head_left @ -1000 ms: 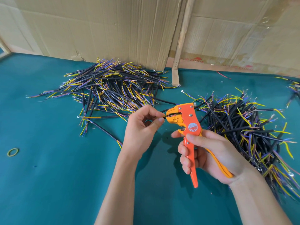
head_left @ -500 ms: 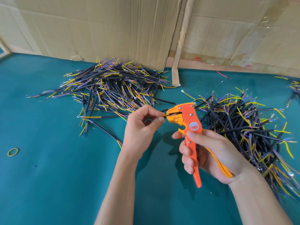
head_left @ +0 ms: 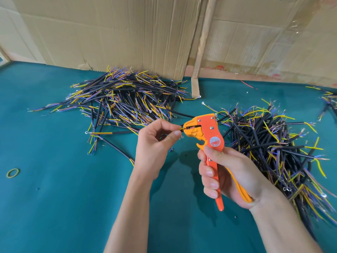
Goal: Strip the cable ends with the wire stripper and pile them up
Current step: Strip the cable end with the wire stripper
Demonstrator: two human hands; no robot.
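- Left hand fingers pinch a cable, feeding its end into the wire stripper mouth.
- Right hand fingers wrap both handles, ready to squeeze.

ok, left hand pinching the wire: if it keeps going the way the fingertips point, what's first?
Likely the wire stripper: the left hand points right at its nose, nearly touching. Depth looks matched.

Makeshift workshop: teal felt counter, cardboard sheets as far backdrop, bulk cable piles left and right.
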